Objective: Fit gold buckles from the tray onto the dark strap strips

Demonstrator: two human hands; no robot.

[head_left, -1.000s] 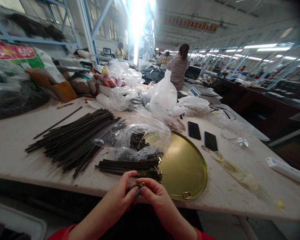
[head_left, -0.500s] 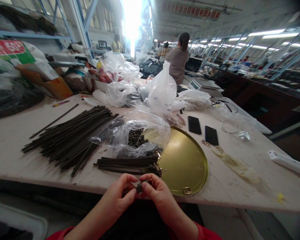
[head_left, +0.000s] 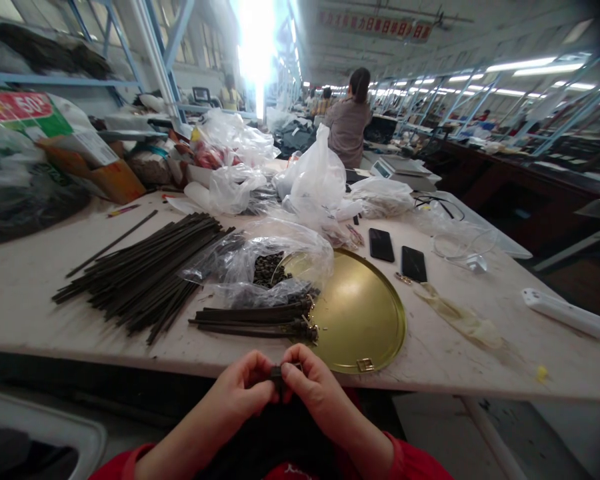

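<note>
Just off the table's front edge, my left hand (head_left: 246, 385) and my right hand (head_left: 311, 381) meet, both closed on a dark strap (head_left: 277, 373). Thumbs and forefingers pinch it, and a bit of gold metal, apparently a buckle (head_left: 300, 366), peeks out at the right fingertips. Most of the strap is hidden by the fingers. Right behind the hands lies a bundle of dark straps (head_left: 250, 321) with gold buckles at its right end. A single gold buckle (head_left: 365, 365) rests on the near rim of the round gold tray (head_left: 360, 307).
A large pile of dark strips (head_left: 145, 273) covers the table's left side. An open clear bag (head_left: 230, 267) holds small dark pieces (head_left: 269, 268) and overlaps the tray. Two phones (head_left: 381, 245) lie to the right. White plastic bags (head_left: 315, 177) stand behind; a person (head_left: 350, 123) is farther back.
The whole view has shifted slightly. My hands have drawn a little closer together around the strap, which shows at a slightly different angle. Both keep their hold.
</note>
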